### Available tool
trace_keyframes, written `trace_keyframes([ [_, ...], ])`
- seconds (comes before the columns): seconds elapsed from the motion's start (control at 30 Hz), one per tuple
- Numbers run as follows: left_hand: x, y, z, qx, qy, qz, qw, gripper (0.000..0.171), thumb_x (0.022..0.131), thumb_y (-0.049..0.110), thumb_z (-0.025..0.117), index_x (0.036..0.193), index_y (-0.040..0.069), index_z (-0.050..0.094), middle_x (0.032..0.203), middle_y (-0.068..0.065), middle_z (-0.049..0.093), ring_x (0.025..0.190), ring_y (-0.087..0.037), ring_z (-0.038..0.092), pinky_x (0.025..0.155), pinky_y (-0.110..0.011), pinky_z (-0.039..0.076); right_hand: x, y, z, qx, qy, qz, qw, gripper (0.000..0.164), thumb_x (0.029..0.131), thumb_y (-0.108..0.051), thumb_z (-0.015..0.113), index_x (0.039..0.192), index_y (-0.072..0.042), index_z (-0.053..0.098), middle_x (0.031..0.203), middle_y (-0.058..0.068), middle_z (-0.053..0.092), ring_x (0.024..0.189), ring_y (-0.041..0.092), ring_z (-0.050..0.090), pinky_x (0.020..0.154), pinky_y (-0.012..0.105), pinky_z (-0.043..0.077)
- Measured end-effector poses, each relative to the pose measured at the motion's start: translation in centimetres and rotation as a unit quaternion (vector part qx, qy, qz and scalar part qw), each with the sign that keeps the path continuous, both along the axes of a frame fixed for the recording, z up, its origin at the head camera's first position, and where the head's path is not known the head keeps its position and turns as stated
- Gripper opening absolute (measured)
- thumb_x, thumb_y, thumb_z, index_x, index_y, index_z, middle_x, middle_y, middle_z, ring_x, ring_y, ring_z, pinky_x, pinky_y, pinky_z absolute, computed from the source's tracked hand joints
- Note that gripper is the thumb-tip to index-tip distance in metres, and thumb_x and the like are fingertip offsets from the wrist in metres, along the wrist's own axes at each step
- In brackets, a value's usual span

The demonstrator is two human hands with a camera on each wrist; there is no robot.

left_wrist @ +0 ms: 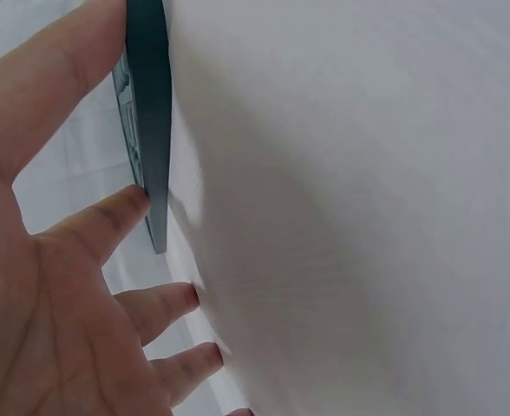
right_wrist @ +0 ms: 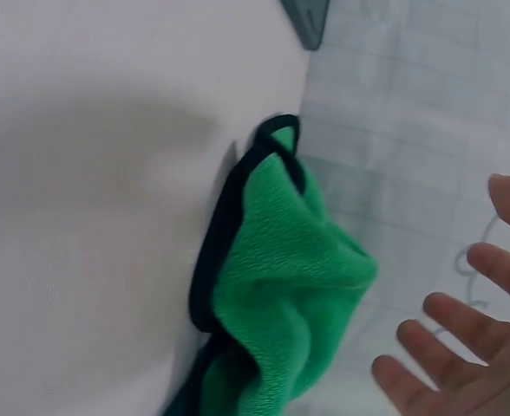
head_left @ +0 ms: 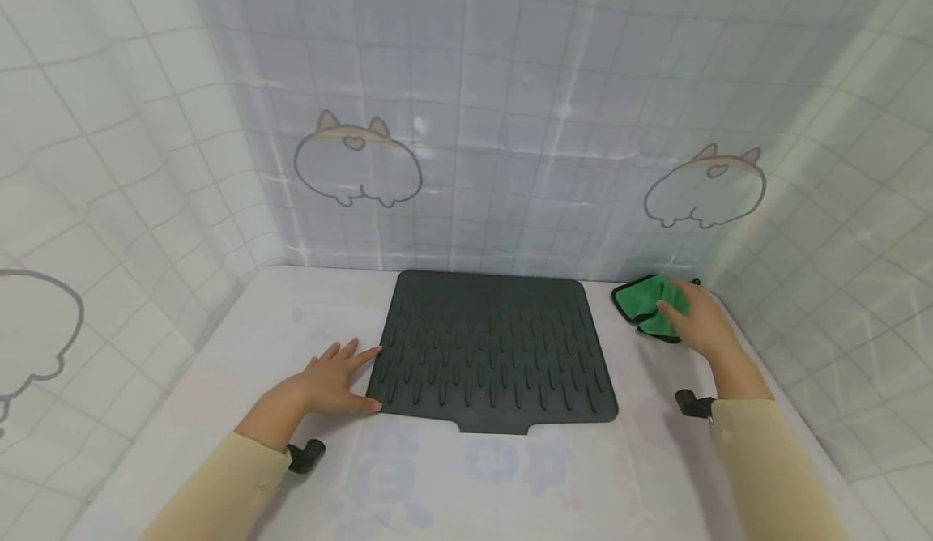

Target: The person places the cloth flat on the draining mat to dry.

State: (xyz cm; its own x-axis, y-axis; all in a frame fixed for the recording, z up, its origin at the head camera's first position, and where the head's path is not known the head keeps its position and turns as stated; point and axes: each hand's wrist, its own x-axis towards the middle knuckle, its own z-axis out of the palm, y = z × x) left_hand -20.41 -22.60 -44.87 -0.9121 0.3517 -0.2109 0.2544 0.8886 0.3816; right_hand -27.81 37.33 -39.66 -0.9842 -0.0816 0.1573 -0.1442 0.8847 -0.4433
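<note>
A dark grey ridged mat (head_left: 496,347) lies flat on the table, with a short tab on its near edge. At its left edge, my left hand (head_left: 328,385) has its fingers spread, the thumb and index finger touching the mat (left_wrist: 151,113). The other fingertips rest on the table in the left wrist view. To the right of the mat sits a crumpled green cloth (head_left: 645,298) with black edging. Over that cloth (right_wrist: 281,277) is my right hand (head_left: 701,318); the right wrist view shows its fingers (right_wrist: 463,325) spread and apart from it.
A white sheet with faint prints covers the table (head_left: 437,484). Tile-patterned curtains (head_left: 510,120) with cartoon outlines hang behind and on both sides, the right one close to my right arm. A black device (head_left: 306,455) is strapped on each wrist.
</note>
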Motion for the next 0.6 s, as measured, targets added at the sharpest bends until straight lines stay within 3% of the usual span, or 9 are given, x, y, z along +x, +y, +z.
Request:
trace_keyframes([
  [0.17,0.1,0.1,0.0,0.004,-0.001,0.005,1.0,0.101,0.077,0.059,0.079,0.154,0.009,0.037,0.156,-0.037,0.022,0.14,-0.063,0.017,0.105,-0.08,0.015,-1.0,0.5,-0.2,-0.011,0.015,-0.018,1.0,0.063,0.107,-0.039,0.046,0.149,0.008,0.036,0.146,0.04,0.034,0.133,0.06,0.031,0.103,0.072,0.029],
  [0.37,0.2,0.1,0.0,0.005,0.003,0.005,1.0,0.101,0.076,0.059,0.08,0.154,0.009,0.038,0.156,-0.037,0.023,0.14,-0.064,0.018,0.104,-0.08,0.016,-2.0,1.0,-0.5,-0.04,0.033,-0.037,0.998,0.054,0.107,-0.031,0.047,0.146,0.007,0.041,0.138,0.04,0.042,0.125,0.057,0.041,0.097,0.07,0.036],
  [0.6,0.3,0.2,0.1,0.005,0.001,0.005,1.0,0.101,0.076,0.058,0.08,0.154,0.009,0.038,0.156,-0.037,0.023,0.139,-0.064,0.018,0.104,-0.08,0.017,-3.4,1.8,-1.3,-0.076,-0.002,-0.032,0.997,0.056,0.108,-0.032,0.043,0.15,0.006,0.036,0.135,0.041,0.043,0.123,0.058,0.045,0.095,0.067,0.042],
])
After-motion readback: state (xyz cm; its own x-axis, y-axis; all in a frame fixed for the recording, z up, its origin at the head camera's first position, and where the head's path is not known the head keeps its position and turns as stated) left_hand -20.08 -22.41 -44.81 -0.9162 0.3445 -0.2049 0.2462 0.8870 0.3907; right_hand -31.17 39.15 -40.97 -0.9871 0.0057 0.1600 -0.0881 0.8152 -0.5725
